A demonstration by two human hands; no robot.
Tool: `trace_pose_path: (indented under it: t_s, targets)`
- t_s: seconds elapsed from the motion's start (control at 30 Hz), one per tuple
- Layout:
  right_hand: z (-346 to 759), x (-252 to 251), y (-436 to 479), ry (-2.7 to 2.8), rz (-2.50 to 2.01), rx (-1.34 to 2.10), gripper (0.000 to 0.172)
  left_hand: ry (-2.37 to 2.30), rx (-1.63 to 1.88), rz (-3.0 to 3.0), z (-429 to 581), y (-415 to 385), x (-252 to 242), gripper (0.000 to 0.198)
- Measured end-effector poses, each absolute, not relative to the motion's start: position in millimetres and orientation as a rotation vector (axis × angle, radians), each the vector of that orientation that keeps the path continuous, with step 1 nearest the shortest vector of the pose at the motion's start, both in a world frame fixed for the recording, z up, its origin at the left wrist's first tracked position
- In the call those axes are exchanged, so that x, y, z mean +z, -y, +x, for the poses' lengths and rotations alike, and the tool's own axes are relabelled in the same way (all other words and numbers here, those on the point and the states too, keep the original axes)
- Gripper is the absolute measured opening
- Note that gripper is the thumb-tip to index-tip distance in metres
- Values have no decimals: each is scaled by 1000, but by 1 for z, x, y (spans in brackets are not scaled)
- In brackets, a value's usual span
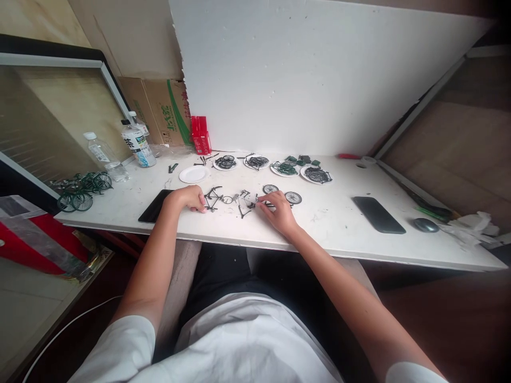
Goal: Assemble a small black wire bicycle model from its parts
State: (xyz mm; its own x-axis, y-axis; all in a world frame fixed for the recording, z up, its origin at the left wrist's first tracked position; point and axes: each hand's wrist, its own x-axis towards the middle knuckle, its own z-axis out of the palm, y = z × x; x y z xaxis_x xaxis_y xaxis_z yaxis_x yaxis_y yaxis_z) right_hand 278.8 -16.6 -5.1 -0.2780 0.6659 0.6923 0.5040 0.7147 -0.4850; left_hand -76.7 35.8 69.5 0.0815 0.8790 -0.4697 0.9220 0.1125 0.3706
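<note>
My left hand point(192, 198) rests on the white table with its fingers curled closed. Its fingertips are at the left side of a small dark model bicycle frame point(214, 199); whatever they may hold is hidden. My right hand point(279, 214) reaches over the loose parts with thumb and forefinger closed at a small dark piece point(254, 204), too small to name. Between the hands lie a thin ring point(227, 200) and an angled dark part point(243, 210). Just beyond my right hand are two spoked model wheels, one point(270, 189) to the left and another point(293, 197) to the right.
Behind the hands, paper plates hold dark and green parts point(316, 174); one plate point(193, 174) is bare. Green model bicycles point(83, 189) and bottles point(138, 143) stand left. A black tablet point(155, 206) lies beside my left forearm. A phone point(378, 215) and mouse point(426, 225) lie right.
</note>
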Motion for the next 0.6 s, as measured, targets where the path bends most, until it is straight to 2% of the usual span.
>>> trace_pose_path:
  t_s: [0.2,0.6]
  targets:
    - [279,-5,16,1950,-897,215,17,-1742,-50,1849,-80,-43,61,35]
    - [279,-4,16,1942,-911,226,19,-1433,555,1935,-64,-32,68,38]
